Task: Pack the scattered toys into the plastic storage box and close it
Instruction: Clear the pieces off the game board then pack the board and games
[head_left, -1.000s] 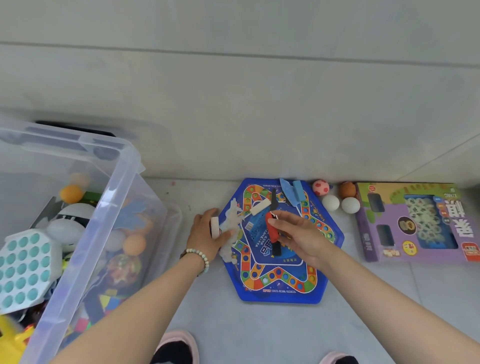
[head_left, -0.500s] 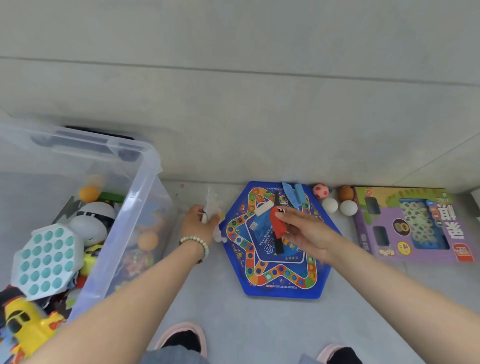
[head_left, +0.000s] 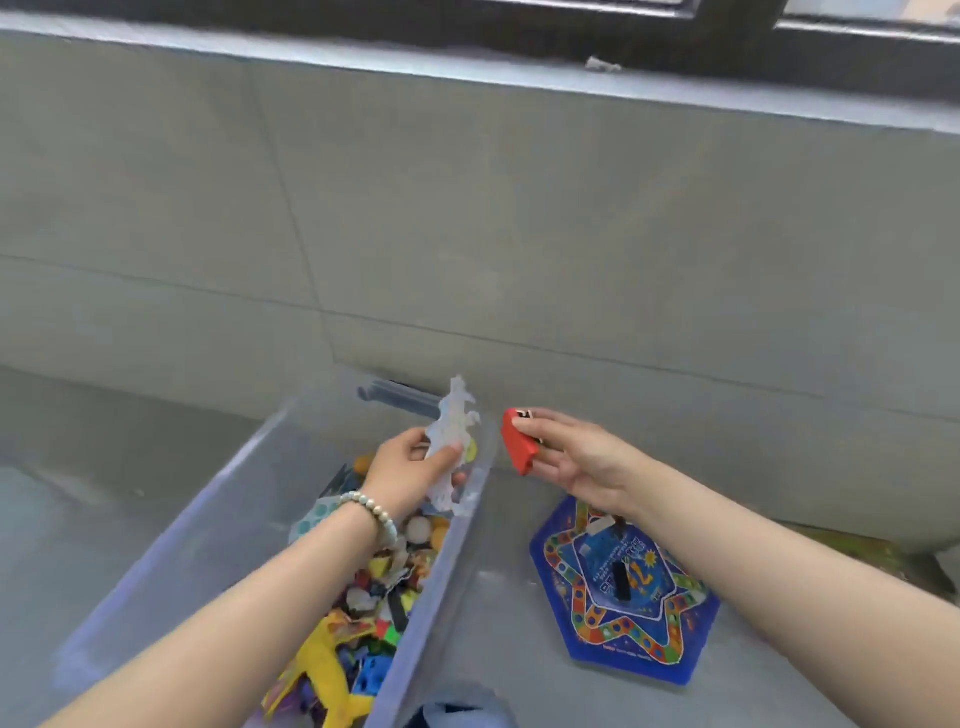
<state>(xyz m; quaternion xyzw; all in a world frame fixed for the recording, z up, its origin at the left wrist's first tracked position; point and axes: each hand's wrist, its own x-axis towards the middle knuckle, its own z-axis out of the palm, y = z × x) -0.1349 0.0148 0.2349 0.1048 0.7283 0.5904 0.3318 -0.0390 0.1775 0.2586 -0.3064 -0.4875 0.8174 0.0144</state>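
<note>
A pale translucent-white flat figure (head_left: 451, 441), a solid red block (head_left: 518, 441), and a blue hexagonal game board (head_left: 631, 587) (rainbow-squared star track).

The plastic storage box (head_left: 441, 571) runs off the near edge, its left wall blurred, and the left forearm (head_left: 260, 613) covers part of the toy heap (head_left: 374, 597) inside, which is too smeared to sort into single things. The pale figure (head_left: 453, 426) pinched in the left hand (head_left: 410, 467) is too blurred and see-through to tell its form, and fingers (head_left: 545, 427) of the right hand (head_left: 576, 457) hide part of the red piece (head_left: 519, 441). The right forearm (head_left: 753, 561) covers the far right part of the game board (head_left: 639, 634), whose print is too small to read.
</note>
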